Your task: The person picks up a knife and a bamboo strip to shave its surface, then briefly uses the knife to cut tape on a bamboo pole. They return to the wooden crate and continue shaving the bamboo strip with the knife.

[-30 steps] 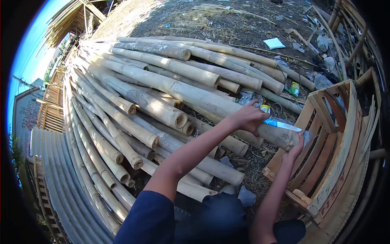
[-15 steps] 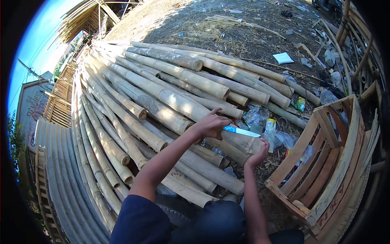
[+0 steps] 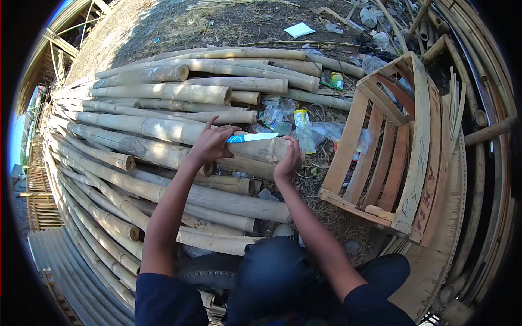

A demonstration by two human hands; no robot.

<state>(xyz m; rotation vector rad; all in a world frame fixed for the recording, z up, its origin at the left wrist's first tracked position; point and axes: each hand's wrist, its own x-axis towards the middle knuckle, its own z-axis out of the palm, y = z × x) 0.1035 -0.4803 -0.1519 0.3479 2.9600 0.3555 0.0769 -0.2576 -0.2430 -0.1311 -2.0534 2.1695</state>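
Note:
My left hand is closed around the blue patterned handle of a knife. Its pale blade points right and lies along the top of a thick bamboo pole. The thumb side of this hand rests by the pole, with one finger raised. At the pole's cut end, my right hand curls its fingertips over the edge, close to the tip of the blade. The pole lies among many other bamboo poles, their cut ends facing right. My knees are just below.
A slatted wooden crate stands tilted at the right. Plastic litter lies between it and the pole ends. Corrugated sheeting is at lower left, and more bamboo poles line the far right. Dry ground stretches behind.
The view has swung to the right, so the poles and crate sit further left in it. My left hand keeps the knife, and my right hand stays at the pole's end.

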